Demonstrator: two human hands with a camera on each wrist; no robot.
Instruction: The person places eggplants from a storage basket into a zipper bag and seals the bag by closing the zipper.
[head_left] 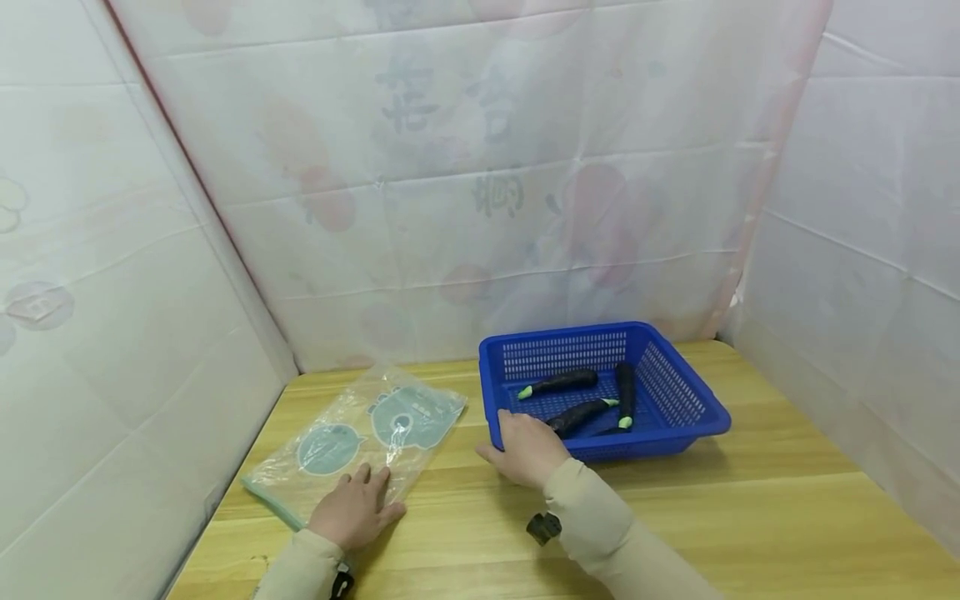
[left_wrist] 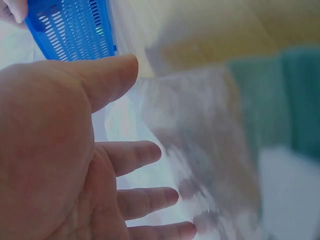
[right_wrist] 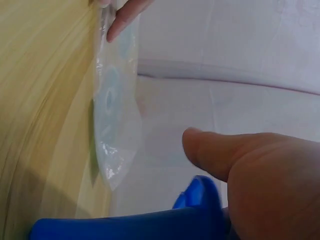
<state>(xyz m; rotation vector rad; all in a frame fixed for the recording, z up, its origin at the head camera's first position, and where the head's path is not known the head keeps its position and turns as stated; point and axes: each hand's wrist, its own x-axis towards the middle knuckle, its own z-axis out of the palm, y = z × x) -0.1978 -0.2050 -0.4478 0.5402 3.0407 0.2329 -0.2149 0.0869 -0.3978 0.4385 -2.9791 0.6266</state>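
Left of the blue plastic basket (head_left: 645, 448), a clear plastic bag (head_left: 358, 433) with teal printed shapes lies on the wooden bench (head_left: 795, 508). The left hand (head_left: 351, 507), fingers spread, touches the bag. The right hand (head_left: 528, 448) touches the basket's near left corner; its grip is unclear. Dark eggplants (head_left: 568, 382) lie inside the basket.

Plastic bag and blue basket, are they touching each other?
Apart: the head view shows a narrow strip of bare wooden table between the plastic bag's right corner and the blue basket's left side.
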